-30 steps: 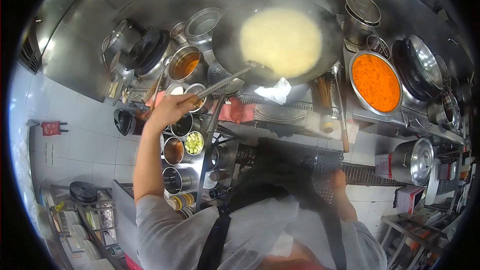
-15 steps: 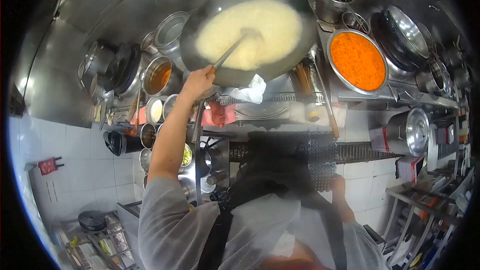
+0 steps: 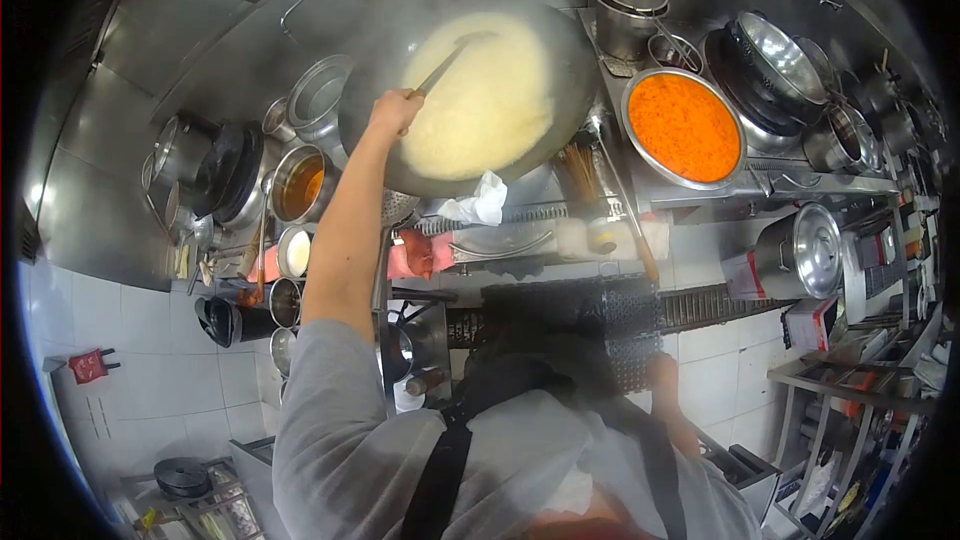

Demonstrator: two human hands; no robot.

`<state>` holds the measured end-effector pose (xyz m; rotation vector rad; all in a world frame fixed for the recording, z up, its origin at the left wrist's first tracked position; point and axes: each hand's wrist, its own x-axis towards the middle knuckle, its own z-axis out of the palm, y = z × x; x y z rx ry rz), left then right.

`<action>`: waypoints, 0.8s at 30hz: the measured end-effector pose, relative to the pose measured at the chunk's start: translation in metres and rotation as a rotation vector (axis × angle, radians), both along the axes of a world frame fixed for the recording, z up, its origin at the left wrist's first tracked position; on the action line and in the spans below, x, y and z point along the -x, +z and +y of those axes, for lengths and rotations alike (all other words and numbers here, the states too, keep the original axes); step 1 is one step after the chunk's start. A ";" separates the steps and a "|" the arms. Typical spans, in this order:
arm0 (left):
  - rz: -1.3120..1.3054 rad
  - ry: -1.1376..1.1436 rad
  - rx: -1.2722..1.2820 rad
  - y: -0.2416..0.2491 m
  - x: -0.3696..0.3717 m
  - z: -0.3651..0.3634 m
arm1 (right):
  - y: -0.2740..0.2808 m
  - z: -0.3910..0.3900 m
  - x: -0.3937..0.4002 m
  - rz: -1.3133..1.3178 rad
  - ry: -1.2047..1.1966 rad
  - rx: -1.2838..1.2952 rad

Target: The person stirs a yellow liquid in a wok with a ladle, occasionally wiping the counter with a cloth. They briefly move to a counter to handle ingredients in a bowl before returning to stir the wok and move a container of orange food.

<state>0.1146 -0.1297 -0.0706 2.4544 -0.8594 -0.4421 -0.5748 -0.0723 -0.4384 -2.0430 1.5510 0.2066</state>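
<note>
My left hand (image 3: 397, 112) is closed round the handle of a long metal spatula (image 3: 440, 71). Its blade reaches into pale yellow food (image 3: 480, 105) in a large dark wok (image 3: 575, 70), under rising steam. A crumpled white cloth (image 3: 480, 202) lies at the near rim of the wok. My right hand (image 3: 662, 372) is low on the right, near my body; its fingers cannot be made out. To the right of the wok, a wide metal bowl (image 3: 737, 160) holds an orange mixture (image 3: 684, 128).
Pots and small containers stand left of the wok, among them a pot of brown liquid (image 3: 300, 185). A long-handled tool (image 3: 625, 195) lies right of the wok. Metal bowls (image 3: 780, 55) are stacked at the back right. A tall lidded pot (image 3: 790, 255) stands below them.
My left hand has pushed the spatula farther forward and the blade is now near the far side of the food. The pale food has changed outline. The whole view has shifted slightly.
</note>
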 end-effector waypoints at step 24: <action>-0.148 -0.173 -0.207 0.097 0.095 0.275 | 0.010 -0.067 -0.072 -0.097 0.161 0.005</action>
